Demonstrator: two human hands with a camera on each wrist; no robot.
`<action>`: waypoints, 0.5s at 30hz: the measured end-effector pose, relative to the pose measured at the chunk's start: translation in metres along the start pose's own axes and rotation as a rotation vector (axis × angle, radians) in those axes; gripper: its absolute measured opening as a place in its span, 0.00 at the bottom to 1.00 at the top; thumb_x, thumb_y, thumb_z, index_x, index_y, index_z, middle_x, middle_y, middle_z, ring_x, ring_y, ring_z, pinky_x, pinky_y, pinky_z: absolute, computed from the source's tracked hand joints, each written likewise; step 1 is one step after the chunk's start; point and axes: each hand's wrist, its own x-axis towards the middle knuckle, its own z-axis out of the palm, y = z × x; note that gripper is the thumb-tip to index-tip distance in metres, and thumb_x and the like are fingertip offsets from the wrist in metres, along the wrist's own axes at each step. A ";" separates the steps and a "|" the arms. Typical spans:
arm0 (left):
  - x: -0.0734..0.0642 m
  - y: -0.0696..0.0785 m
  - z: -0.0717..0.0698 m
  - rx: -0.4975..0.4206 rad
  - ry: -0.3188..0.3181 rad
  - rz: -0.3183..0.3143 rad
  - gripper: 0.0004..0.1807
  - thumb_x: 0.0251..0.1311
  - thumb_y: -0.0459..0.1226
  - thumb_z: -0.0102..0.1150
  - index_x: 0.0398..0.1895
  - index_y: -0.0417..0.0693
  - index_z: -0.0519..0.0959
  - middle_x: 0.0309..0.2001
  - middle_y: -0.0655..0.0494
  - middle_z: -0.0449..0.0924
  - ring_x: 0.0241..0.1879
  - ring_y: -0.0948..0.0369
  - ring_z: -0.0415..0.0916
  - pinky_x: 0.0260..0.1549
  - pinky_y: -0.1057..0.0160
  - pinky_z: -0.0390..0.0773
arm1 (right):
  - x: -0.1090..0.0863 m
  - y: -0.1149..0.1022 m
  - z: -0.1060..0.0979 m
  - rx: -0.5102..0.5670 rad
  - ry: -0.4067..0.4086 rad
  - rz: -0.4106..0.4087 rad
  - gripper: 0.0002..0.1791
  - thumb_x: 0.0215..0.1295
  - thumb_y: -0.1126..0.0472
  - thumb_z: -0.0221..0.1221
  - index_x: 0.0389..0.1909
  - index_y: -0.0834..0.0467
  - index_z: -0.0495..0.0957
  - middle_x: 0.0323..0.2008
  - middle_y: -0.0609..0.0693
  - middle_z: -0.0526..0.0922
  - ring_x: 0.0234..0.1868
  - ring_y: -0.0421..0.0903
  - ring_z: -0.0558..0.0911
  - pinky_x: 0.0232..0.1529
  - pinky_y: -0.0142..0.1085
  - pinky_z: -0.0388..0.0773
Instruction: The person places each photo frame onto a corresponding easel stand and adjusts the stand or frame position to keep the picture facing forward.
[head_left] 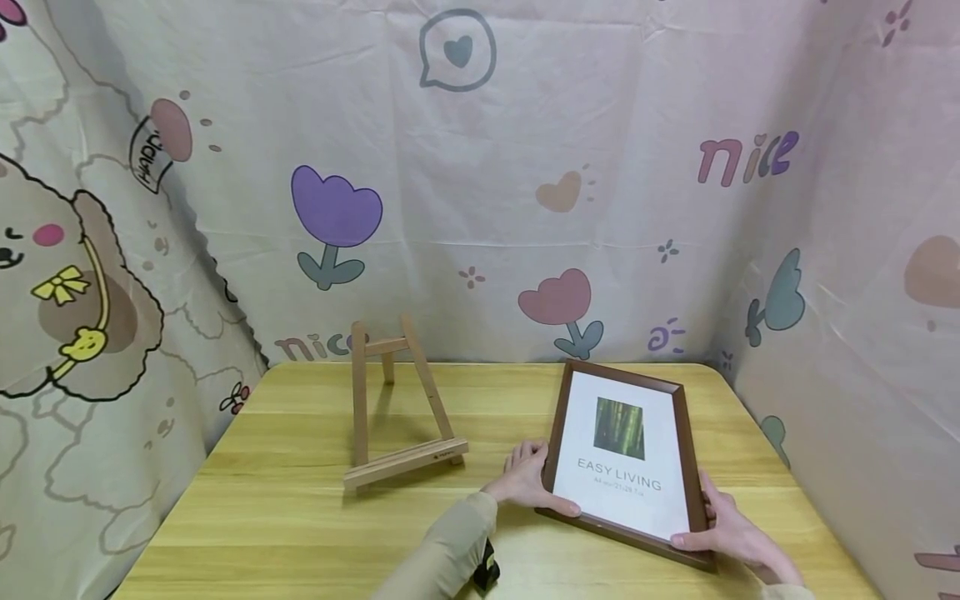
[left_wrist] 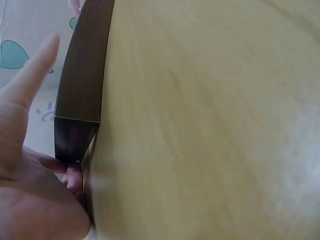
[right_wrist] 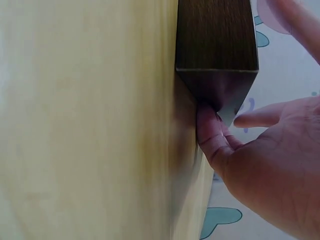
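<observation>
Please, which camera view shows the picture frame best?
The head view: it shows nearly the whole front of the picture frame, and the words EASY LIVING are readable. The left wrist and right wrist views each show only its dark outer sides near one corner, close up.

We note a left sleeve [head_left: 450, 544], khaki-beige cloth, creased along the forearm, reaching the wrist of a bare left hand [head_left: 527, 483]. Just right of it we log a small black piece [head_left: 487, 573] with a yellowish patch; whether worn, we cannot tell. Of the right sleeve [head_left: 787, 592] we see only a pale beige edge, near side, by a bare right hand [head_left: 731, 532].
</observation>
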 end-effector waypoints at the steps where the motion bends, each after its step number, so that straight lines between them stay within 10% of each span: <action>1: 0.000 -0.001 0.000 0.003 -0.006 0.002 0.65 0.40 0.58 0.79 0.79 0.43 0.55 0.66 0.46 0.61 0.61 0.55 0.58 0.63 0.56 0.65 | -0.001 0.000 0.000 0.002 -0.002 -0.003 0.69 0.57 0.53 0.73 0.76 0.74 0.28 0.65 0.80 0.56 0.58 0.62 0.74 0.52 0.40 0.76; 15: -0.003 0.000 -0.009 -0.057 -0.072 -0.001 0.65 0.39 0.52 0.82 0.80 0.46 0.54 0.67 0.48 0.61 0.62 0.54 0.57 0.61 0.59 0.64 | -0.003 -0.003 0.004 -0.023 -0.001 0.089 0.67 0.54 0.52 0.75 0.75 0.78 0.37 0.61 0.80 0.51 0.58 0.67 0.66 0.63 0.61 0.70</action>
